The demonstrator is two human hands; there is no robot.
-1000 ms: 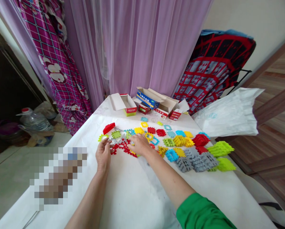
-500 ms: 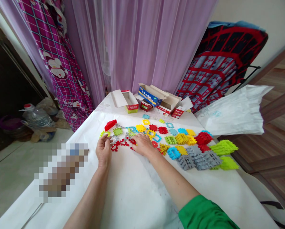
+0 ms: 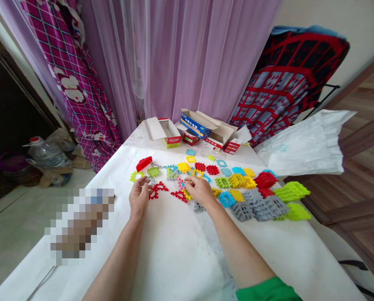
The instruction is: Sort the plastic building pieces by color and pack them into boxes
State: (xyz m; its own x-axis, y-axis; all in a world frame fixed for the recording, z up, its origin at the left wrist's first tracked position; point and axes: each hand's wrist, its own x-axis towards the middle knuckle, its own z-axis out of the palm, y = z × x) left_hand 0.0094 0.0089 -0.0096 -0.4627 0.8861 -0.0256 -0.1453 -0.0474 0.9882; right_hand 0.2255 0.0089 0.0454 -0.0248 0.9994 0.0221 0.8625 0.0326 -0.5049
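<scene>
My left hand (image 3: 139,196) is over the left end of the scattered plastic building pieces, fingers curled in and pressed together. Whatever is in them is too small to make out. Red triangular pieces (image 3: 160,187) lie beside its fingertips, and a lime-green frame piece (image 3: 136,176) is just beyond. My right hand (image 3: 201,190) is closed in a pinch beside a small red-and-blue piece (image 3: 181,183); whether it grips this piece I cannot tell. Another red triangular piece (image 3: 179,196) lies below those fingertips. Grey interlocking pieces (image 3: 199,206) show partly under the right wrist.
Stacked grey pieces (image 3: 258,205), lime-green pieces (image 3: 291,191) and red pieces (image 3: 265,180) stand at the right. Open cardboard boxes (image 3: 171,136) line the back. A white bag (image 3: 302,144) leans at the right edge, and a blurred-out patch (image 3: 80,225) covers something at the left.
My right hand has drawn right and lifted from lying flat over the pieces into a pinch. The red triangular pieces now lie apart in two groups. My left hand's fingers have curled inward.
</scene>
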